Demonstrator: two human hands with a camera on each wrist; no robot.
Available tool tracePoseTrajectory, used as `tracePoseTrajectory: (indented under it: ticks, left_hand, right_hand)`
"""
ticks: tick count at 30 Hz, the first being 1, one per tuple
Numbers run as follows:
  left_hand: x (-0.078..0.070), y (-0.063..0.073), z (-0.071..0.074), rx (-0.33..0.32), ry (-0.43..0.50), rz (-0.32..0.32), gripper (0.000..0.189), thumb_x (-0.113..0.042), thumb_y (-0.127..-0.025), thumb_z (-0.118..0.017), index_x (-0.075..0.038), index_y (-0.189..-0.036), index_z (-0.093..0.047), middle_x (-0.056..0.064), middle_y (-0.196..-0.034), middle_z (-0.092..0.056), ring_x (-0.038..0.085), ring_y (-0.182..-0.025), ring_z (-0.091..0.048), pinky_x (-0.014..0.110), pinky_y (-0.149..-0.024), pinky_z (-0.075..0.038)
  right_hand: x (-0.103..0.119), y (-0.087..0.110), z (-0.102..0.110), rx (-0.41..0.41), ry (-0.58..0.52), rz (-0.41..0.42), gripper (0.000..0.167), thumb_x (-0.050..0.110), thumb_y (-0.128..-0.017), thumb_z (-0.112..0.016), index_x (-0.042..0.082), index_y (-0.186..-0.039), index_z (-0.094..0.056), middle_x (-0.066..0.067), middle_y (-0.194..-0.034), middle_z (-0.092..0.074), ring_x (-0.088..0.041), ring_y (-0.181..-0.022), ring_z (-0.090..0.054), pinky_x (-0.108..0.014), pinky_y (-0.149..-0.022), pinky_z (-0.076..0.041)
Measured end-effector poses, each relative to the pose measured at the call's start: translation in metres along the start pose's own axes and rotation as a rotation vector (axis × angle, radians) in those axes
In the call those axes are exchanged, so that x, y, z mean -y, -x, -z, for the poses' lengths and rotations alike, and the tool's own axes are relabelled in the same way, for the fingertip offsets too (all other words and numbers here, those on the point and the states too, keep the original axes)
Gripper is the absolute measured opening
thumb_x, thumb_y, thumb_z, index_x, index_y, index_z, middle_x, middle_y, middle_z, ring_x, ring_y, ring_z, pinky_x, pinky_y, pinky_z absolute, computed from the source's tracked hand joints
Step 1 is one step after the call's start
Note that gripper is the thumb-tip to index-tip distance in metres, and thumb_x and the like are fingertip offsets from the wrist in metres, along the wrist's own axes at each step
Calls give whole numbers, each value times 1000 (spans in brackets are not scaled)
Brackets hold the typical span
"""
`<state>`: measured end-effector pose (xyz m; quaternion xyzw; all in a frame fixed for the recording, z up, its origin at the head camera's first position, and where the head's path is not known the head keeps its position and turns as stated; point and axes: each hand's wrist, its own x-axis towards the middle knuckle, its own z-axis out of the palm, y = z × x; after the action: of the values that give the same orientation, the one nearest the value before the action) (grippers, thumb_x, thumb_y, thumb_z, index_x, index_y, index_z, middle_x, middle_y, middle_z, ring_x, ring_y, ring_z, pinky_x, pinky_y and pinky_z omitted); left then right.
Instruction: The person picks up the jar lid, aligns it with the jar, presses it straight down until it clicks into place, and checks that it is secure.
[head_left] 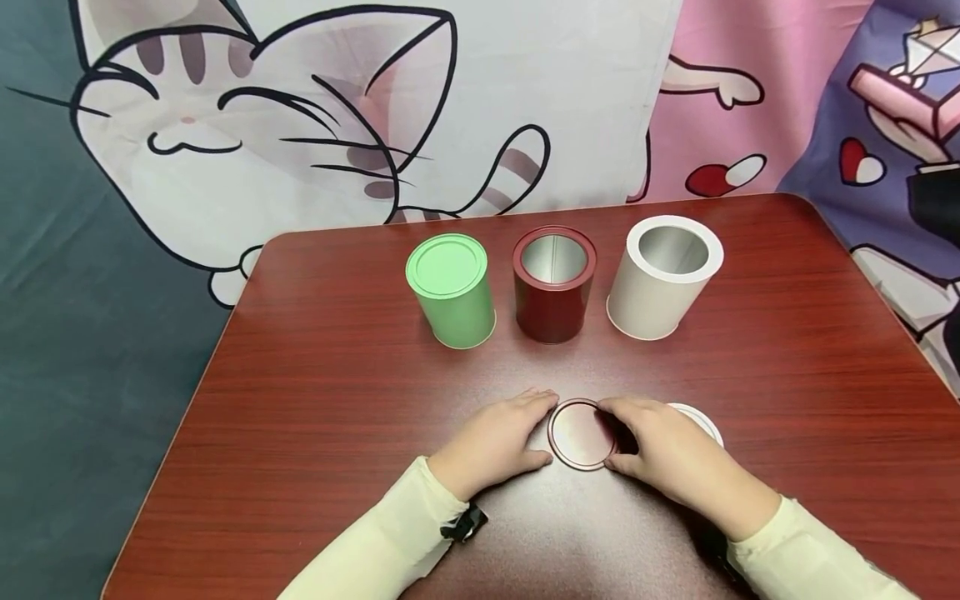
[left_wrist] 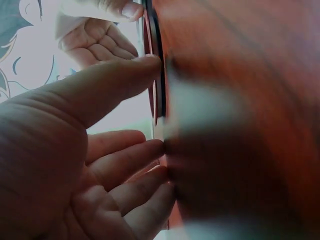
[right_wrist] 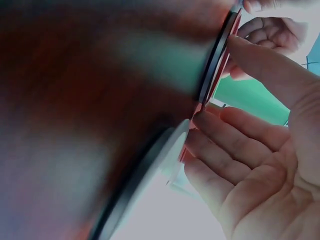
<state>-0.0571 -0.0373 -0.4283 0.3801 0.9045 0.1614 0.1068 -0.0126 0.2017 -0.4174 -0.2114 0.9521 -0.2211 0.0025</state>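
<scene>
A dark red round lid (head_left: 576,435) lies on the table between my hands, its rim raised and its middle shiny. My right hand (head_left: 671,446) grips the lid's right edge, with thumb and fingers spread along the rim. On the opposite side is my left hand (head_left: 491,442), its fingers loosely extended and their tips at or beside the left rim. The left thumb (left_wrist: 142,70) reaches the lid's edge in the left wrist view. Partly hidden behind my right hand, a white lid (head_left: 701,421) lies on the table.
Along the back stand three cans: a green can (head_left: 457,304) with its lid on, a lidless dark red can (head_left: 551,312) and a lidless white can (head_left: 647,302). The reddish-brown wooden table (head_left: 315,392) has rounded back corners. A cartoon-printed cloth (head_left: 585,100) hangs behind it.
</scene>
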Motion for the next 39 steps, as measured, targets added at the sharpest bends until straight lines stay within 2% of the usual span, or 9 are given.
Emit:
tracePoseTrajectory:
  ticks: [5, 16, 21, 27, 35, 39]
  left_hand:
    - [-4, -3, -1, -11, -36, -29, 64, -29, -86, -78, -9, -142, -54, 3, -139, -61, 21, -136, -51, 31, -110, -42]
    - [-5, -5, -2, -67, -51, -70, 56, -28, -86, -78, -10, -135, -59, 0, -132, -65, 19, -130, -57, 30, -106, -46]
    - [-4, -3, -1, -81, -16, -65, 56, -26, -88, -76, -9, -138, -58, 1, -134, -65, 13, -127, -58, 28, -105, -47]
    - [0, -1, 2, -138, 70, -83, 57, -28, -91, -75, -6, -141, -57, 7, -138, -62, 17, -127, -59, 31, -106, -47]
    - [10, 1, 13, -202, 161, -100, 60, -25, -89, -78, -8, -142, -56, 5, -136, -64, 16, -124, -61, 29, -106, -46]
    - [12, 2, 16, -228, 166, -131, 59, -26, -90, -77, -8, -142, -56, 5, -136, -64, 15, -124, -61, 28, -106, -46]
  right_hand:
    - [0, 0, -1, 17, 25, 14, 62, 13, -68, -90, -3, -123, -65, -14, -117, -70, -32, -111, -67, -49, -96, -52]
    - [-1, 1, -4, 5, 26, 48, 64, 14, -68, -91, -2, -125, -65, -13, -117, -70, -31, -109, -67, -48, -95, -53]
    - [-1, 2, -2, -18, 23, 59, 64, 15, -69, -90, -2, -125, -65, -12, -117, -71, -29, -109, -68, -46, -93, -54]
    - [-2, 1, 3, -74, 30, 75, 64, 18, -71, -90, 0, -127, -65, -12, -118, -71, -28, -107, -69, -46, -90, -56]
    - [-2, -6, 12, -120, -47, 92, 70, 15, -70, -91, 2, -133, -62, -12, -123, -69, -28, -112, -67, -47, -94, -54]
    - [-2, -8, 15, -138, -58, 105, 70, 14, -69, -92, 1, -132, -63, -12, -122, -70, -28, -111, -68, -46, -93, -54]
